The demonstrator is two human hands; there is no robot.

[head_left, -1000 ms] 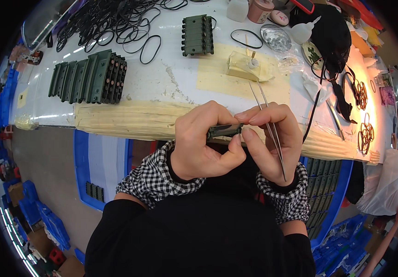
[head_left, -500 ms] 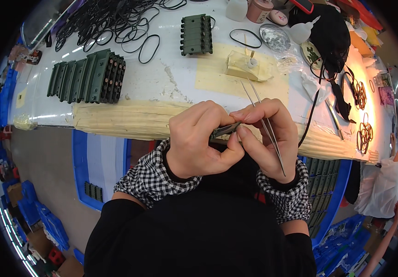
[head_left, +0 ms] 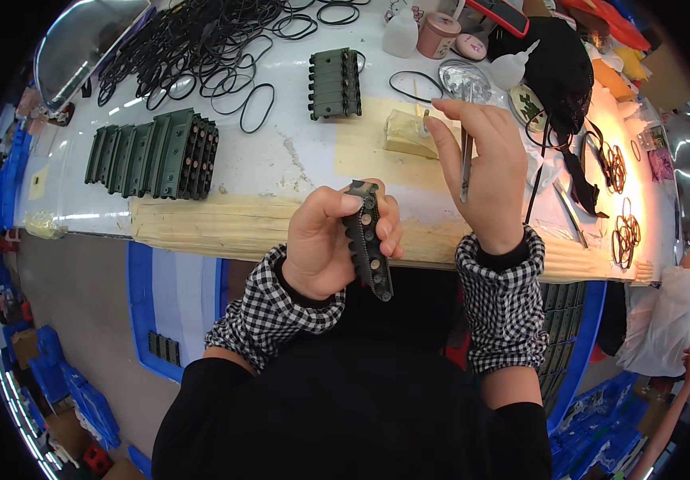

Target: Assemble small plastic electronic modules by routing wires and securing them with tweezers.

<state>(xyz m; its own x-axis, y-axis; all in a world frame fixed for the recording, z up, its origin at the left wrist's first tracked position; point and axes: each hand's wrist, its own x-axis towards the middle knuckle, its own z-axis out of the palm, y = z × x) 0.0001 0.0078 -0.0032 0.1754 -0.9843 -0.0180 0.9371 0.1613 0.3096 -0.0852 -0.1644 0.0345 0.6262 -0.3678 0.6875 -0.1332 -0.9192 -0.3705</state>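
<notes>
My left hand grips a dark green toy track piece, with a toothed edge and a row of round copper-coloured spots, held tilted in front of the table's edge. My right hand is raised over the table with metal tweezers tucked against its palm. Its thumb and forefinger reach to a small tape-covered block with a short peg on top. Whether the fingertips hold anything small is hidden. A stack of green track pieces stands at the left, and a smaller stack beyond my hands.
Black rubber bands lie heaped at the far left. A white squeeze bottle, a pink tub and a black bag crowd the far right. Below the table are blue bins, and another person's arm shows at the right.
My hands have parted. The right has moved up and away to the block, taking the tweezers along. The left has turned the track piece so its row of spots shows.
</notes>
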